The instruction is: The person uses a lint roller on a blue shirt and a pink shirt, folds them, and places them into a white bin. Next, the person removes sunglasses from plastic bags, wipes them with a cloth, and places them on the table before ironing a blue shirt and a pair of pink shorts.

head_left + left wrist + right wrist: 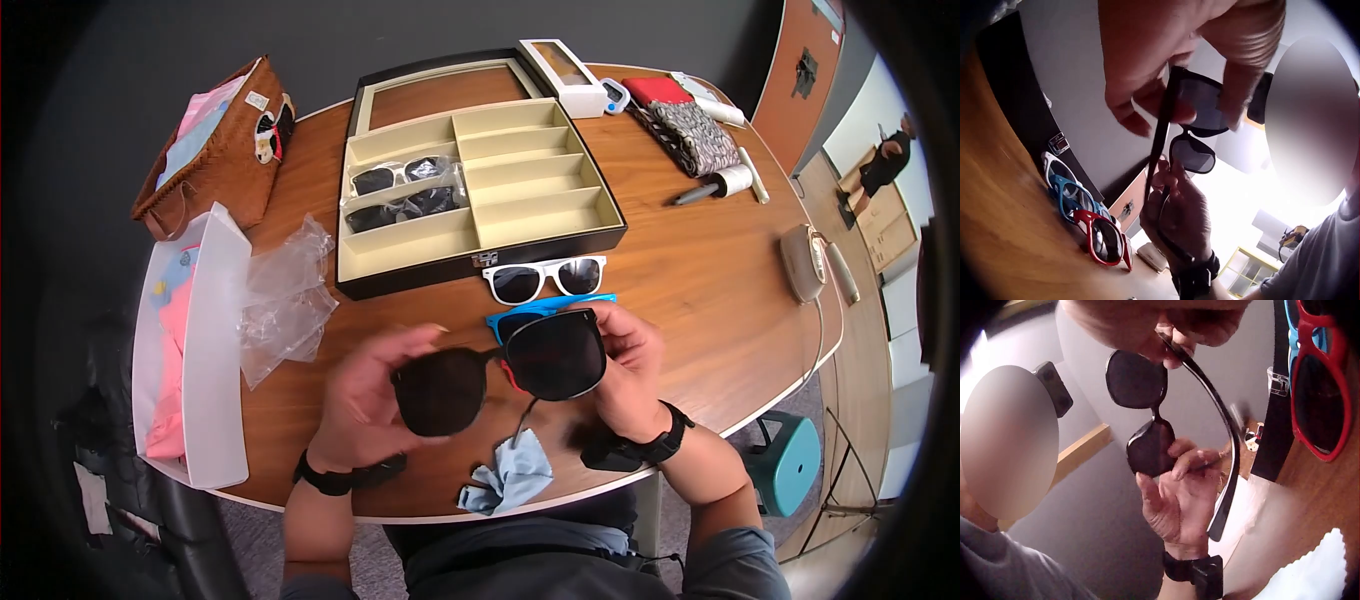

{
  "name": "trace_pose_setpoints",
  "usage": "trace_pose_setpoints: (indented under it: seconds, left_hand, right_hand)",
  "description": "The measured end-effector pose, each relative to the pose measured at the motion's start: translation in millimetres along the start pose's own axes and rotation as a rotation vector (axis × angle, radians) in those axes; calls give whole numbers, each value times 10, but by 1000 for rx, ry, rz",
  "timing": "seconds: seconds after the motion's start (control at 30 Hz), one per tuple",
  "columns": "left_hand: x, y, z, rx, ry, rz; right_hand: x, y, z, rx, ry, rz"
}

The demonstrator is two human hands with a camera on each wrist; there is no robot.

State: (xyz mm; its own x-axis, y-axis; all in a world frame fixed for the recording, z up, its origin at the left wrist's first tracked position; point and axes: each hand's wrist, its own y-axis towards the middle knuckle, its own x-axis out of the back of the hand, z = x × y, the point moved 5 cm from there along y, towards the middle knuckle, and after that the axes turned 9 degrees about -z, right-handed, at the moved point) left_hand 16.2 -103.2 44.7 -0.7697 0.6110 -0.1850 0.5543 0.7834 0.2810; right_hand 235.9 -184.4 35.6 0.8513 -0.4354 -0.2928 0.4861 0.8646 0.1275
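Black square-lensed sunglasses are suspended between my two hands above the bench, temples extended. My left hand is partly closed, thumb and bent fingers gripping the outer lens and rim; my right hand is closed more tightly, pinching the opposite end near the hinge. The frame appears light and stiff, probably plastic; the glossy lenses would likely slip and smudge, and the hinges and slender temples seem the fragile parts. The outer corners of the front, beside the hinges, offer the best hold. On the wood-grained, pale-edged bench, a crumpled light-blue cloth lies nearest my body. Beyond the sunglasses are red sunglasses, blue sunglasses and white sunglasses, then a compartmented display case with bagged eyewear in two left-hand compartments. Clear plastic sleeves lie left of the case. Farther out, a teal stool stands at right, a grey wall rises behind, and a person appears in the background.
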Motion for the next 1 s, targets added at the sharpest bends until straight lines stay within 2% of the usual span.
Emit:
trace_pose_setpoints:
  seconds: [0.1, 0.2, 0.27, 0.3, 0.37, 0.4, 0.47, 0.5, 0.57, 0.6, 0.67, 0.73, 0.8, 0.83, 0.87, 0.93, 0.97, 1.0]
  left_hand:
    - [230, 78, 66, -24, -109, -56]
    - [280, 104, 54, 67, -129, -61]
    - [231, 55, 128, 296, -51, 40]
    - [202, 18, 130, 297, -54, 39]
    - [118, -71, -35, -27, -196, 79]
    - [162, -103, -43, -28, -197, 75]
    - [265, -192, 114, 375, -604, 58]
    - [281, -211, 166, 381, -606, 48]
    - [376, -139, 129, 92, -537, -97]
    - [358, -109, 90, 93, -536, -110]
    - [311, 12, -115, 61, -431, -256]
    - [486, -6, -39, 8, -505, -223]
    - [492, 12, -76, -107, -443, -142]
    - [476, -24, -107, -92, -332, -240]
    - [410, -33, -130, -91, -333, -249]
    - [323, -58, -148, -106, -2, -350]
    - [283, -13, -166, -175, 189, -277]
    - [284, 22, -174, -179, 190, -289]
  right_hand:
    - [8, -21, 2, 29, -12, 23]
    - [-3, -22, 1, 38, -97, 51]
    - [16, -23, 23, 100, -119, 24]
    - [17, -28, 21, 98, -122, 25]
    - [40, -21, 40, 121, -72, -28]
    - [54, -10, 29, 119, -73, -24]
    - [94, 19, 10, 158, -130, -43]
    - [55, 18, 22, 146, -130, -40]
    - [-30, 18, 138, 190, -43, -124]
    - [-51, 13, 136, 180, -42, -115]
    - [-92, 10, 151, 209, -137, -63]
    - [-167, -9, 128, 184, -352, 380]
    - [-328, -143, 88, 47, -504, 785]
    - [-426, -216, 72, 137, -520, 971]
    - [-433, -311, -12, 116, -546, 1110]
    - [-466, -449, -64, 84, -586, 1260]
    - [-482, -475, -85, 84, -585, 1272]
    - [-499, -543, -131, 87, -604, 1390]
